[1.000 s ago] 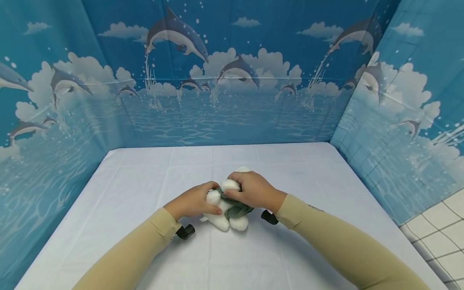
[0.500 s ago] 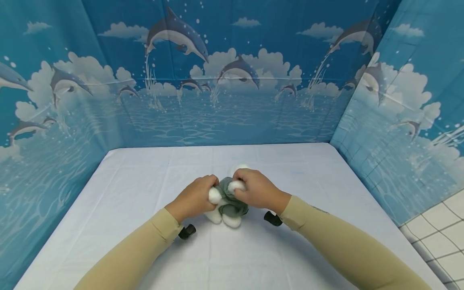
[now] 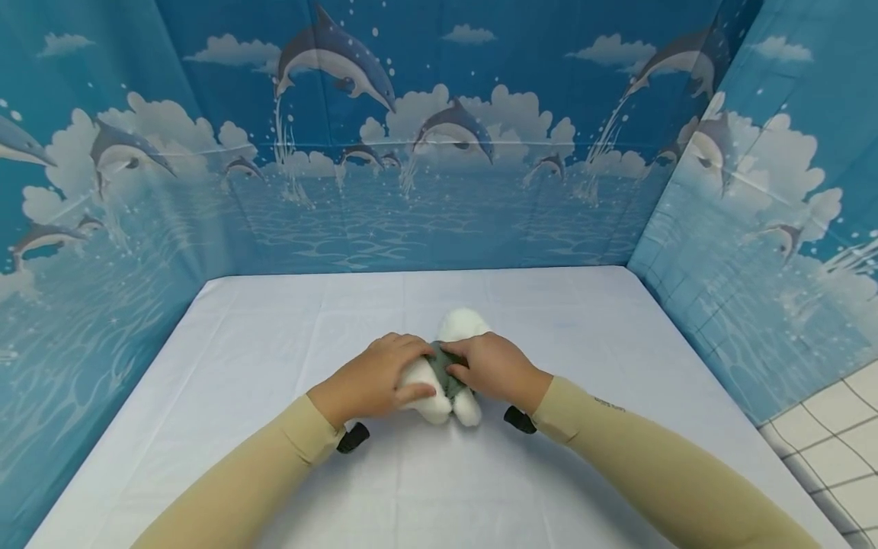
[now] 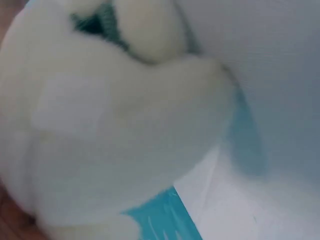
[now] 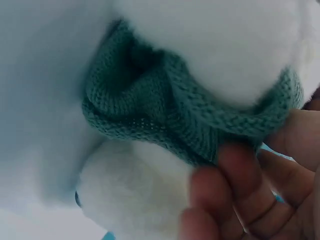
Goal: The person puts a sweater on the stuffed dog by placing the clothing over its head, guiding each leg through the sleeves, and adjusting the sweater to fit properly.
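Observation:
A white plush toy in a green knitted garment lies on the table between both hands. My left hand grips the white body from the left, thumb on the near side and fingers over the top. My right hand pinches the edge of the knit on the right. In the right wrist view, finger and thumb hold the ribbed rim of the garment against the white fur. White plush body fills much of the left wrist view, with a pale patch on it.
A white cloth covers the table. Blue dolphin-print curtains stand behind it and at both sides. White tiles show at the lower right. A black wrist camera hangs under the left cuff, another under the right.
The toy has turned, so a round white end now shows beyond my right hand. My right hand has shifted from a white limb to the green knit. My left hand has re-gripped the body.

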`<state>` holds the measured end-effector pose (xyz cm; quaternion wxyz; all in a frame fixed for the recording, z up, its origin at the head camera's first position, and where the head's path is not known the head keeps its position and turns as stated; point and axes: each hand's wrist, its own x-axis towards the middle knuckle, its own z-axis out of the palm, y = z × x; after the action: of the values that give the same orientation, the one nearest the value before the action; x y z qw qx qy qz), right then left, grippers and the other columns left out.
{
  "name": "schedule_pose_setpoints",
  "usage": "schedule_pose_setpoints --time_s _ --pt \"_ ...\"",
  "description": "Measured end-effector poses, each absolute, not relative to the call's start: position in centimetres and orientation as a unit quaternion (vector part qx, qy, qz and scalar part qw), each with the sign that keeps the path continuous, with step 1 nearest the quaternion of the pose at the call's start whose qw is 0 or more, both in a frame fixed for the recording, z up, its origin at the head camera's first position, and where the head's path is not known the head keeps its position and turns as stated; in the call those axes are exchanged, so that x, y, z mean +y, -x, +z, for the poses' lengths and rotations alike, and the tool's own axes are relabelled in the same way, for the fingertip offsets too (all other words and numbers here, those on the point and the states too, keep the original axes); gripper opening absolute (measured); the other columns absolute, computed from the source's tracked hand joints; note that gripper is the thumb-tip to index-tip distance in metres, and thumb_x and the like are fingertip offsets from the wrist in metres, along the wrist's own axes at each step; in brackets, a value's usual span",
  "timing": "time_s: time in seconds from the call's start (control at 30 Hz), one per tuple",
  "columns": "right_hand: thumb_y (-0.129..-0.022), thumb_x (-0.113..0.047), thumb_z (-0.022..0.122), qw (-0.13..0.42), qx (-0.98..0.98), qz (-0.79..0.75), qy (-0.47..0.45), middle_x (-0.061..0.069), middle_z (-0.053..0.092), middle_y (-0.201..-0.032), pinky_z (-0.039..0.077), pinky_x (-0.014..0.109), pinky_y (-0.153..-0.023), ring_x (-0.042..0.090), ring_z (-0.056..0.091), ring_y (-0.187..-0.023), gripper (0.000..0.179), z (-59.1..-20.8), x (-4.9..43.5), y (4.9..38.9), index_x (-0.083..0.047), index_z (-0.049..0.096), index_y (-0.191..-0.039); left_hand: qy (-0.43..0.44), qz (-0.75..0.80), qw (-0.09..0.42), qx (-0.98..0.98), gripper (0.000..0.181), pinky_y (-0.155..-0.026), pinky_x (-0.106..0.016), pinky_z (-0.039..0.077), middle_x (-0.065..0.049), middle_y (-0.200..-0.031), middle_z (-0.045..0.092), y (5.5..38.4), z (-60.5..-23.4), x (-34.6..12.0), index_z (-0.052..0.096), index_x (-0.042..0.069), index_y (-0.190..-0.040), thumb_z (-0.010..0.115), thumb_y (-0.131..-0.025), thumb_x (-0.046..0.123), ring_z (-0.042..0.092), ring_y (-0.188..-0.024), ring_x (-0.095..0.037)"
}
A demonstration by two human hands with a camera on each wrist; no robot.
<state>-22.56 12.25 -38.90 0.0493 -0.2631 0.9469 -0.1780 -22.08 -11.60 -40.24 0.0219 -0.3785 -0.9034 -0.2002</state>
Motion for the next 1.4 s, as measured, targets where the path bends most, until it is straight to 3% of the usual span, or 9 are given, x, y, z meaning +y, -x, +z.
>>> schedule_pose_setpoints --time_s 0.07,0.2,0.33,0.53,0.8,0.97,1.1,1.27,1.4 --pt "-0.102 -0.026 0.073 0.035 0.949 -0.162 0.268 0.004 0.078 -0.109 0.051 0.027 -0.071 0.008 0.064 -0.077 0.043 -39.0 12.3 22.3 -0.010 0.067 -0.142 0.354 -0.238 -0.007 -0.904 0.041 -0.115 -0.047 0.048 -0.005 -0.144 0.063 22.4 -39.8 -11.6 0.064 0.012 -0.143 0.060 -0.109 0.035 0.059 -0.135 -0.027" --pt "-0.105 -0.022 0.067 0.010 0.949 -0.149 0.276 0.006 0.072 -0.104 0.049 0.025 -0.067 0.012 0.058 -0.081 0.034 -39.2 12.3 22.0 -0.006 0.072 -0.134 0.318 -0.254 -0.051 -0.912 0.038 -0.119 -0.045 0.045 -0.004 -0.149 0.062 23.1 -39.4 -11.2 0.063 0.014 -0.147 0.048 -0.113 0.025 0.057 -0.141 -0.026" --pt "-0.106 -0.017 0.065 -0.025 0.948 -0.150 0.278 0.006 0.075 -0.102 0.055 0.027 -0.072 0.016 0.064 -0.086 0.023 -39.4 12.0 22.3 -0.004 0.079 -0.120 0.304 -0.246 -0.073 -0.917 0.036 -0.114 -0.043 0.048 -0.002 -0.143 0.065 23.1 -39.2 -10.7 0.067 0.016 -0.143 0.051 -0.111 0.021 0.060 -0.136 -0.025" --pt "-0.105 -0.018 0.067 -0.040 0.956 -0.151 0.250 0.005 0.079 -0.098 0.059 0.030 -0.073 0.018 0.073 -0.084 0.016 -39.5 11.6 22.8 -0.009 0.079 -0.110 0.279 -0.215 -0.036 -0.935 0.021 -0.107 -0.040 0.053 0.000 -0.125 0.072 22.6 -39.0 -10.1 0.076 0.017 -0.123 0.065 -0.106 0.021 0.065 -0.124 -0.025" --pt "-0.106 -0.015 0.065 -0.025 0.960 -0.147 0.238 0.004 0.074 -0.087 0.054 0.029 -0.065 0.013 0.064 -0.071 0.014 -39.3 11.3 23.3 -0.008 0.077 -0.101 0.280 -0.206 0.011 -0.938 0.007 -0.095 -0.037 0.055 0.003 -0.106 0.073 22.1 -39.3 -9.9 0.078 0.018 -0.105 0.073 -0.101 0.017 0.065 -0.105 -0.021" --pt "-0.108 -0.015 0.061 -0.016 0.968 -0.111 0.224 0.004 0.059 -0.070 0.049 0.031 -0.059 0.015 0.055 -0.061 0.020 -39.2 11.3 23.3 -0.004 0.069 -0.093 0.305 -0.185 0.048 -0.933 0.003 -0.088 -0.034 0.055 0.004 -0.098 0.072 21.6 -39.3 -10.3 0.078 0.018 -0.100 0.075 -0.099 0.018 0.063 -0.094 -0.017" --pt "-0.108 -0.013 0.059 -0.018 0.971 -0.094 0.218 0.005 0.052 -0.066 0.046 0.032 -0.056 0.017 0.051 -0.058 0.021 -39.3 11.6 23.2 -0.003 0.063 -0.089 0.341 -0.171 0.075 -0.921 0.003 -0.083 -0.032 0.054 0.006 -0.093 0.071 21.3 -39.1 -11.0 0.078 0.016 -0.096 0.077 -0.098 0.019 0.061 -0.088 -0.014" --pt "-0.107 -0.010 0.058 -0.029 0.970 -0.103 0.220 0.006 0.055 -0.068 0.045 0.032 -0.055 0.017 0.051 -0.058 0.019 -39.4 12.1 23.2 -0.001 0.062 -0.091 0.370 -0.180 0.092 -0.907 0.005 -0.085 -0.034 0.054 0.006 -0.093 0.070 21.1 -39.2 -11.9 0.075 0.017 -0.093 0.079 -0.096 0.016 0.062 -0.091 -0.016" --pt "-0.106 -0.011 0.060 -0.026 0.970 -0.101 0.218 0.006 0.056 -0.069 0.045 0.032 -0.055 0.016 0.051 -0.058 0.018 -39.3 12.2 23.1 -0.001 0.064 -0.092 0.352 -0.229 0.022 -0.908 0.006 -0.089 -0.038 0.055 0.003 -0.112 0.071 21.3 -39.6 -12.3 0.068 0.020 -0.098 0.073 -0.101 0.019 0.065 -0.104 -0.020"
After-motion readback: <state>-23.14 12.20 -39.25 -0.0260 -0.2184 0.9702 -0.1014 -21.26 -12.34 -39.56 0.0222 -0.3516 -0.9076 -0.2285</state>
